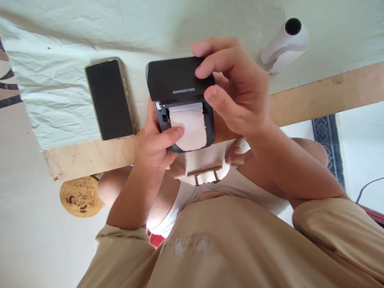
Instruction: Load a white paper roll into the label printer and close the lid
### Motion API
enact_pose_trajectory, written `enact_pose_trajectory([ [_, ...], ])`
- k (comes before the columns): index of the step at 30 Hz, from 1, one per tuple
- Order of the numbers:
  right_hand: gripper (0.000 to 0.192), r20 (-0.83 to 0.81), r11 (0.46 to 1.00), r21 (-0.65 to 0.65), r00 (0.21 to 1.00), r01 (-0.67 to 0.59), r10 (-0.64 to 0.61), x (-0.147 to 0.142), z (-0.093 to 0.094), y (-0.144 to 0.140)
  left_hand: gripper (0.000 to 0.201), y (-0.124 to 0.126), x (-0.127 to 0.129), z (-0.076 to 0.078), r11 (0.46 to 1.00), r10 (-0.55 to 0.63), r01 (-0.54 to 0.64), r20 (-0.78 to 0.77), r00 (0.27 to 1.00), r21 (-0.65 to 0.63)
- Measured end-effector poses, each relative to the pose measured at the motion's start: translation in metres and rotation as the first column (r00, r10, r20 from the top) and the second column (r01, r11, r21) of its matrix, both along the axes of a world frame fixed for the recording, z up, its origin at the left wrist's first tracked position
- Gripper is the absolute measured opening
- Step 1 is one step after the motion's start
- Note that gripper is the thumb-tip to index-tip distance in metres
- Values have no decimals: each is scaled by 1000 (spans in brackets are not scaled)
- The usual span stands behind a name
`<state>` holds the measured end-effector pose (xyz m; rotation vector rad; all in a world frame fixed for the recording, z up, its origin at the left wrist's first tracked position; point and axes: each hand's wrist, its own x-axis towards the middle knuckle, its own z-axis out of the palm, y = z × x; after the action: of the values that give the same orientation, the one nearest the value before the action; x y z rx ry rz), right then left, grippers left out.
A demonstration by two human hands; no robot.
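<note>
At the far left of the frame I see a strip of patterned cloth along the edge, and below it, in the lower left, a round wooden disc with a dark bamboo drawing lying on the pale floor. Moving right, a black phone with a gold rim lies face up, screen dark, on a wrinkled white sheet that covers a wooden table; the table's bare front edge shows below the sheet.

Just right of the phone, at the centre, is a small dark label printer, held above the table edge with its lid swung open. Inside it sits a white paper roll. My left hand grips the printer's lower body from beneath, its thumb pressed on the roll. My right hand comes in from the right, fingers curled over the open lid, thumb at its corner.

In the upper right a white tube-shaped device lies on the sheet, well apart from the printer. My beige shirt fills the bottom of the view.
</note>
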<state>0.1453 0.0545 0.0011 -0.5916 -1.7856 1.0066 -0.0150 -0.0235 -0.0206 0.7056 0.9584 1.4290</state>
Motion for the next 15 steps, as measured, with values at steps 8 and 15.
enact_pose_trajectory([
  [8, 33, 88, 991, 66, 990, -116, 110, 7, -8, 5, 51, 2, 0, 1, 999, -41, 40, -33, 999, -14],
  [15, 44, 94, 985, -41, 980, -170, 173, 11, -9, 4, 64, 1, -4, -7, 997, -76, 76, -39, 996, -17],
])
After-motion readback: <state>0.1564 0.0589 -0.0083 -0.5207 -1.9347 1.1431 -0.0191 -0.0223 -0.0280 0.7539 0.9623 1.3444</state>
